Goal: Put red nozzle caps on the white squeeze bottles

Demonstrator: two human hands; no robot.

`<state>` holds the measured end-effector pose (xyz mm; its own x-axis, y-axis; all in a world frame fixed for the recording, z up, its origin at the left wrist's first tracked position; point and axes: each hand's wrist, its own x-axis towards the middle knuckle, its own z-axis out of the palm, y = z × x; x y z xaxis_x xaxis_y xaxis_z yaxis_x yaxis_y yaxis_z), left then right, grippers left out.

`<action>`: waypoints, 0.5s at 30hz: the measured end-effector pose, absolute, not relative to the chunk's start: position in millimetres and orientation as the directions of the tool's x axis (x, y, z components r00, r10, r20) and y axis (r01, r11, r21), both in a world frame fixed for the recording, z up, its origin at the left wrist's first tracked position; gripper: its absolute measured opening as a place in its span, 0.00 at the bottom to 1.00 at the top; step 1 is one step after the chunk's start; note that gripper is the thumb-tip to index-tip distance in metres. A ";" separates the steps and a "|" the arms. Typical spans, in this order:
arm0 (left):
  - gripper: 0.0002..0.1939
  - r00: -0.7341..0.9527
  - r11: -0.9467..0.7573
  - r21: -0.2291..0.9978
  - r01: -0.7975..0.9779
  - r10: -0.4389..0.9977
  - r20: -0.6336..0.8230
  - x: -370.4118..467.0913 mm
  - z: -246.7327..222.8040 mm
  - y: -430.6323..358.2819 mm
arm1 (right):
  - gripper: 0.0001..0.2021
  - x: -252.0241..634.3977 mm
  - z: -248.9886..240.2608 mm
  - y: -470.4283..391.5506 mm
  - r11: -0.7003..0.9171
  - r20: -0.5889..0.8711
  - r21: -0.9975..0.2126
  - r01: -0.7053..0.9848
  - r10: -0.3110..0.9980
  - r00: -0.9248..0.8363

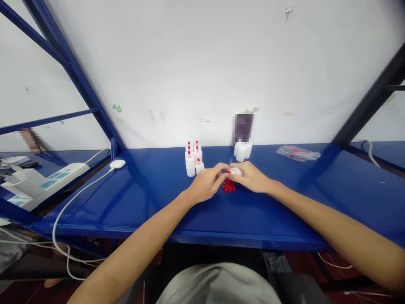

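Observation:
My right hand (253, 177) is closed round a white bottle (236, 171) lying on its side, its tip pointing left. At that tip my left hand (207, 182) pinches a small red cap (228, 172). Just below both hands, a pile of red caps (229, 186) rests on the blue table (139, 198). Several white bottles with red caps (190, 164) stand upright in a group, left of and behind my left hand. Behind my right hand is a cluster of white bottles (241, 152), with no red caps showing on them.
A clear plastic bag (298, 153) with something red inside lies at the back right. A dark blurred object (243, 127) leans on the wall. On the left are a white round device (117, 164) with its cable and a power strip (60, 179), beside a blue metal frame (76, 80).

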<state>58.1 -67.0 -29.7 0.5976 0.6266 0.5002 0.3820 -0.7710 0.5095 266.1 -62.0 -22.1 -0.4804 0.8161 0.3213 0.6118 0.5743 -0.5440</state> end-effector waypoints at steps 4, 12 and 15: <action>0.13 0.600 -0.777 0.499 0.384 0.621 0.505 57.8 -29.3 -67.2 | 0.20 269.6 -19.3 -63.2 0.611 0.321 -0.579 0.539 0.779 -0.539; 0.11 0.651 -0.792 0.484 0.373 0.595 0.471 57.8 -30.7 -66.9 | 0.25 264.8 -20.3 -62.1 0.541 0.274 -0.563 0.624 0.835 -0.477; 0.11 0.667 -0.790 0.478 0.385 0.596 0.448 57.6 -30.5 -66.8 | 0.24 263.4 -20.1 -62.4 0.540 0.268 -0.541 0.645 0.837 -0.476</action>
<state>57.6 -66.8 -30.5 0.6669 0.5958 0.4475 0.3849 -0.7897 0.4778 263.4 -62.4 -20.1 -0.4763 0.8374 0.2680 0.6452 0.5400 -0.5405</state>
